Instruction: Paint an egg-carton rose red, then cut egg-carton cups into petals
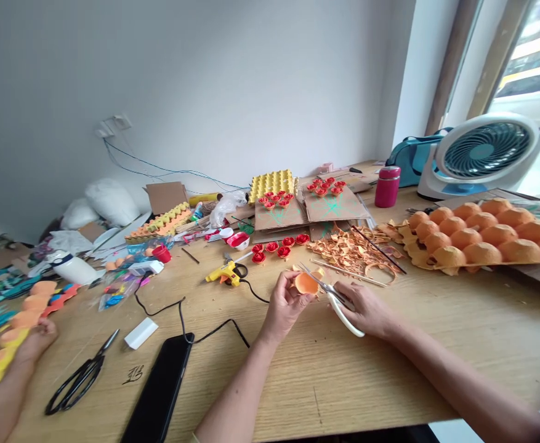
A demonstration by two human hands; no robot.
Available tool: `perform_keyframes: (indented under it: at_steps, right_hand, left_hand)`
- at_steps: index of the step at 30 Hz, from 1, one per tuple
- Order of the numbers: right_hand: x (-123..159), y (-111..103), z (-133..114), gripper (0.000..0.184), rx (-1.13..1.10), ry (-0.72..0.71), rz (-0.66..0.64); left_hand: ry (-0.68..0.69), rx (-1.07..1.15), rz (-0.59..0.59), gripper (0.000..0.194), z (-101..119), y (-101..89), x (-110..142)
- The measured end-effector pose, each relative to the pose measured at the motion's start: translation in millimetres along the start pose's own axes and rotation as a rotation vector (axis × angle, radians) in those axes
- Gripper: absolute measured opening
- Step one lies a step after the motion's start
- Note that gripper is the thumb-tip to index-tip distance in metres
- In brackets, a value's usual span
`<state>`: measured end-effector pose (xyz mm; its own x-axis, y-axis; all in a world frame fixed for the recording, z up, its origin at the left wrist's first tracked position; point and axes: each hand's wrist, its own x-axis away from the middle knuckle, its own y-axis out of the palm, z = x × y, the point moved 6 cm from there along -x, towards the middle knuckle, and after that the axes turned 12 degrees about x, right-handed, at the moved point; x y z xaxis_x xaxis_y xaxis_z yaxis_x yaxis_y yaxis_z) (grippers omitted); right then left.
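Observation:
In my left hand (pixel 284 306) I hold an orange egg-carton cup (pixel 306 283), its hollow turned toward me. My right hand (pixel 362 307) is closed around white-handled scissors (pixel 343 314). Their blades reach to the cup's right rim. Behind my hands lies a heap of orange carton scraps (pixel 350 249). Several red-painted carton flowers (pixel 272 247) sit on the table just beyond the cup. To the left of them is a yellow glue gun (pixel 226 274) with a black cord.
An orange egg tray (pixel 477 237) lies at the right, near a fan (pixel 486 151) and a pink flask (pixel 387 186). Cardboard pieces (pixel 327 209) bear red flowers. Black scissors (pixel 82 372) and a phone (pixel 161 387) lie left. Another person's hand (pixel 39 338) holds a carton strip.

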<state>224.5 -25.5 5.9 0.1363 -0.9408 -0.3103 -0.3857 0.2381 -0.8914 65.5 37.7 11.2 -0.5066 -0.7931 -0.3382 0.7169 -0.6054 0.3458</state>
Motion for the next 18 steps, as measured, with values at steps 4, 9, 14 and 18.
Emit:
perform_keyframes:
  at_steps: [4, 9, 14, 18]
  right_hand:
    - [0.3, 1.3, -0.2, 0.023, 0.013, -0.038, 0.009]
    - [0.6, 2.4, 0.3, 0.02, 0.023, -0.052, -0.003]
    - [0.3, 2.0, 0.0, 0.021, 0.021, -0.036, -0.016]
    - [0.6, 1.1, 0.4, 0.023, 0.017, -0.011, -0.029]
  left_hand:
    - [-0.027, -0.017, -0.06, 0.045, -1.7, 5.2, 2.2]
    - [-0.024, -0.047, -0.071, 0.041, -0.2, 7.7, 3.6]
    - [-0.05, -0.016, -0.077, 0.042, -2.3, 5.8, 2.1]
    - [-0.059, -0.025, -0.074, 0.04, -0.1, 5.1, 1.9]
